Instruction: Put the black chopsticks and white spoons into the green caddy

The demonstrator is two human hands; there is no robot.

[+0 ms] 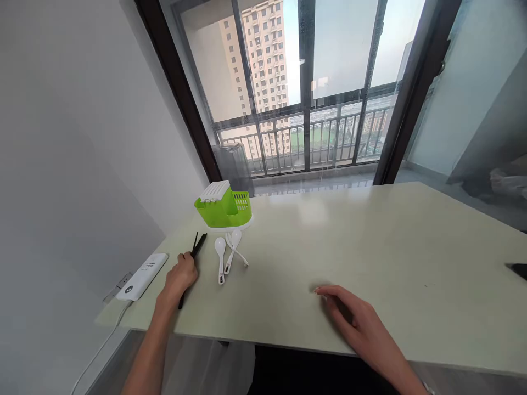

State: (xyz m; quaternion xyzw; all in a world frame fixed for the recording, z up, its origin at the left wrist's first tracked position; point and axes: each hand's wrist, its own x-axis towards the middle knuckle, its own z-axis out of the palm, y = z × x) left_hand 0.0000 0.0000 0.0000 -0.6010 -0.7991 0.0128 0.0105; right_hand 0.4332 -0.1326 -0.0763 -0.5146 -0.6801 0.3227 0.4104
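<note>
My left hand (180,277) rests on the table's left part with its fingers closed around black chopsticks (197,247), whose tips point toward a green cutlery holder (224,207) with a white slotted lid. Just right of the chopsticks lie three white spoons (228,251), bowls toward the holder. My right hand (354,318) lies flat on the table near the front edge, fingers spread, holding nothing.
A pale table (370,247) fills the view. A white power bank (142,276) with a cable lies at its left corner by the wall. A dark object (519,270) sits at the right edge. Behind are a glass balcony door and railing.
</note>
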